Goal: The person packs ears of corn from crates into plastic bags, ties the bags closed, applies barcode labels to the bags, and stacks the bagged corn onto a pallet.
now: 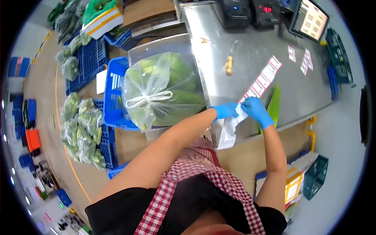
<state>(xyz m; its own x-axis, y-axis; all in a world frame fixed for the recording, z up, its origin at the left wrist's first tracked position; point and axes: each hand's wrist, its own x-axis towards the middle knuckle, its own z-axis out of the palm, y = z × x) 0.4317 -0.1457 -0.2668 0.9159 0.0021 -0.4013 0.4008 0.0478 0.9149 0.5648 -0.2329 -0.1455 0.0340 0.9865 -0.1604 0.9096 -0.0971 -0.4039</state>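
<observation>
Both of my hands wear blue gloves and meet over the near edge of the steel table. My left hand (226, 111) is closed on the strip of labels (263, 79), where its white backing paper (227, 135) hangs down. My right hand (255, 110) pinches the same strip close beside it; the fingertips partly hide the held spot. The printed end of the strip stretches away across the table. A long green leaf-like piece (275, 102) lies just right of my right hand. To the left of my hands sits a clear bag of green vegetables (164, 84), tied with a white knot.
A blue crate (114, 94) stands left of the bag. Loose labels (306, 62), a small brass-coloured item (229, 65), a black printer (234, 13) and a screen (311, 20) are on the table. Bagged vegetables (80, 133) lie on blue pallets at left.
</observation>
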